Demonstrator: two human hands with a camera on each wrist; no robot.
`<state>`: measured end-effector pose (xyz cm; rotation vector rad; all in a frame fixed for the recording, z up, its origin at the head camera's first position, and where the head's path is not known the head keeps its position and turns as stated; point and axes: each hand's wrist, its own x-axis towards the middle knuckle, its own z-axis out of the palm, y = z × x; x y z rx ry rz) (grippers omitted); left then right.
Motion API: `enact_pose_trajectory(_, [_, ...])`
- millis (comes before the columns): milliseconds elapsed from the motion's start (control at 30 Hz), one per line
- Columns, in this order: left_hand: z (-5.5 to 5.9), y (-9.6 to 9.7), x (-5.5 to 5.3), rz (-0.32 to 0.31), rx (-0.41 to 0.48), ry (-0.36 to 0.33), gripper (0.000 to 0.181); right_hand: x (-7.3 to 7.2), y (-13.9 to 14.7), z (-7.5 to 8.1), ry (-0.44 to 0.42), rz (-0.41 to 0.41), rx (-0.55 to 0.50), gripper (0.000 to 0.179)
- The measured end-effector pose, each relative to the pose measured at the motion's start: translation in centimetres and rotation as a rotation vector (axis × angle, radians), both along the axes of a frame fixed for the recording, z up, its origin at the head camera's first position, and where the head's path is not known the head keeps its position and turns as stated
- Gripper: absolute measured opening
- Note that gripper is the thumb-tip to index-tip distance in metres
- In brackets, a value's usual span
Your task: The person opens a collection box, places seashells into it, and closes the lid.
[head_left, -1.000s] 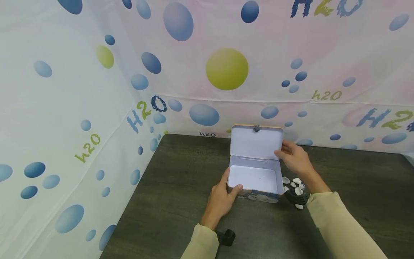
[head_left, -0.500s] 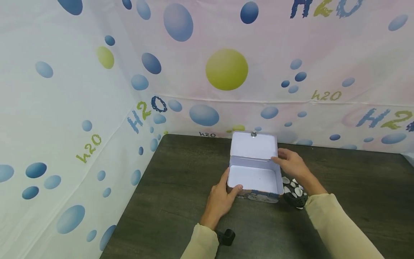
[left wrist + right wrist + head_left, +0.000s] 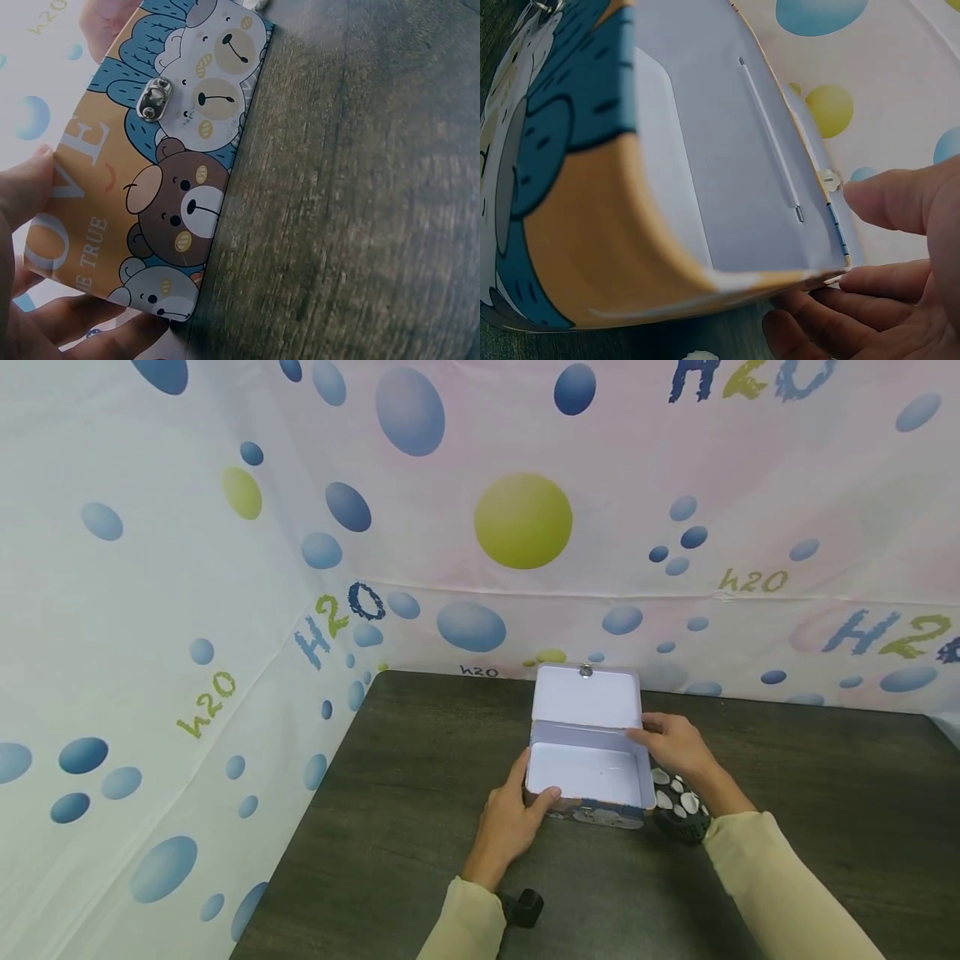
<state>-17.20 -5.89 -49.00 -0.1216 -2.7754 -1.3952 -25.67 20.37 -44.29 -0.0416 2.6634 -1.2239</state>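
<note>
A hinged tin box [image 3: 588,772] rests on the table in the head view, its lid [image 3: 587,695] tipped fully back. Its inside is white and bare. Bears, blue trees and a metal catch plate show on the box's front [image 3: 187,172] in the left wrist view. My left hand [image 3: 506,822] grips the left side, thumb over the front rim. At the back right corner is my right hand [image 3: 678,747]; in the right wrist view its fingers [image 3: 889,283] touch the corner from outside, while the thumb [image 3: 889,199] stands apart from them near the lid.
Several white shells [image 3: 686,802] lie right of the box, partly hidden by the right wrist's black strap. The dark wooden table [image 3: 420,760] ends at a patterned sheet [image 3: 525,610] at the back and left.
The lid has swung from nearly upright to lying further back. My right hand has come down with it to the hinge corner. The left hand has kept its place.
</note>
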Motion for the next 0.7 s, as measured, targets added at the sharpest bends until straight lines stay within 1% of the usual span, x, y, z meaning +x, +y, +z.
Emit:
enact_pose_trajectory(133, [0.1,0.0,0.0,0.002,-0.002,-0.003,0.078,0.1,0.0,0.0,0.001,0.000,0.001,0.064])
enact_pose_trajectory(367, [0.1,0.0,0.1,0.009,-0.016,0.005,0.077,0.3,0.2,0.1,-0.024,-0.002,-0.016,0.065])
enact_pose_trajectory(567, [0.1,0.0,0.0,0.006,-0.025,0.022,0.077,0.9,0.5,0.4,0.003,0.002,0.010,0.064])
enact_pose_trajectory(700, [0.1,0.1,0.0,0.004,-0.024,0.022,0.077,1.4,0.8,0.6,0.030,0.010,0.027,0.064])
